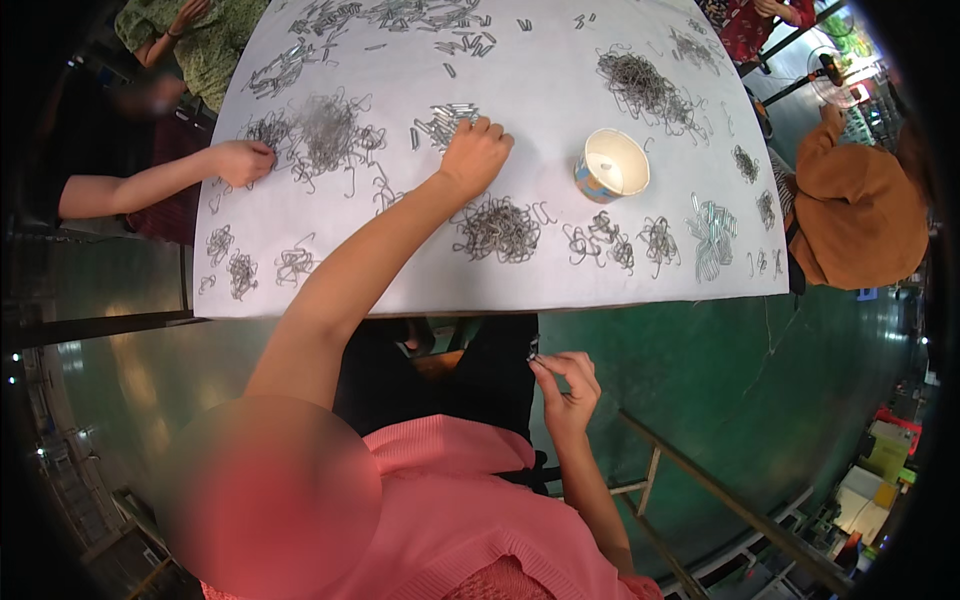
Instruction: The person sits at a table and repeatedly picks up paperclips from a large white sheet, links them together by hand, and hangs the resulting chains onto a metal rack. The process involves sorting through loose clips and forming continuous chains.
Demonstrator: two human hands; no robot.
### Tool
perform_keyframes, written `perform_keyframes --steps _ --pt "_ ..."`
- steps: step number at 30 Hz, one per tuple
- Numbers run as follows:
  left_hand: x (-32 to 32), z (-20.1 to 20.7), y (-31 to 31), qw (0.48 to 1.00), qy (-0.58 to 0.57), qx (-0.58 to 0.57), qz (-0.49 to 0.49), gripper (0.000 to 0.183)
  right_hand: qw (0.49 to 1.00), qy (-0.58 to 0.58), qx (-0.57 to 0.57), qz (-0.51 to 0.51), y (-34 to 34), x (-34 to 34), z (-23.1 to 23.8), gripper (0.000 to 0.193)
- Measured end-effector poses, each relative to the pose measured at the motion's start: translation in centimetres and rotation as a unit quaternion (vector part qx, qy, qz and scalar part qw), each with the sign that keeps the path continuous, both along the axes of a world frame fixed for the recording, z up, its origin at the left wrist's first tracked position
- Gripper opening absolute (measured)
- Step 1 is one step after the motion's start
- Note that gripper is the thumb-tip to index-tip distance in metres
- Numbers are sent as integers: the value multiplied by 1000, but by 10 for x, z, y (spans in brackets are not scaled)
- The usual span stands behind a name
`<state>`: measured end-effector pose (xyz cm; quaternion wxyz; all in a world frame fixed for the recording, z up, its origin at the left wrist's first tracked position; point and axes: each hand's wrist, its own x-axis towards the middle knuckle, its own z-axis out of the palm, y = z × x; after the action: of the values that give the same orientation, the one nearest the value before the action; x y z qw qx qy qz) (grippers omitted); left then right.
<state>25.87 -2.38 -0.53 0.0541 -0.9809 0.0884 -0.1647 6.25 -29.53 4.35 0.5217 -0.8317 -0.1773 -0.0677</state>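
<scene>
My left hand [478,152] reaches over the white-covered table, its fingers curled together at the edge of a small heap of oblong metal wire clips [440,126]. Whatever those fingers may hold is hidden. Below the table's near edge, above my lap, my right hand [570,388] pinches a small shiny metal piece [533,348] between thumb and fingertips. A tangled pile of bent wire hooks [498,230] lies just nearer to me than my left hand. To the right of that hand stands a paper cup [611,166] with a small bit inside.
More wire hooks [640,85] and clips [714,240] lie in heaps across the table [560,290]. At the left, another person's hand [242,162] touches a hook pile. A person in brown [860,215] sits at the right. A metal frame [720,500] stands beside my right arm.
</scene>
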Motion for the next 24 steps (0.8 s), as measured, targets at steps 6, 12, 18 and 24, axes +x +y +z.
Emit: perform_keyframes --steps 6,12,18,24 --pt "5 23 -1 997 43 54 39 16 997 -38 -21 57 36 -6 7 10" --pt "-62 65 1 883 17 -470 -13 16 996 -53 -8 65 63 -15 2 9" --pt "-208 90 -14 733 147 -663 39 9 995 -69 19 67 89 -24 6 9" --pt "-256 89 -18 656 165 -731 91 11 996 -59 15 60 101 -29 12 9"
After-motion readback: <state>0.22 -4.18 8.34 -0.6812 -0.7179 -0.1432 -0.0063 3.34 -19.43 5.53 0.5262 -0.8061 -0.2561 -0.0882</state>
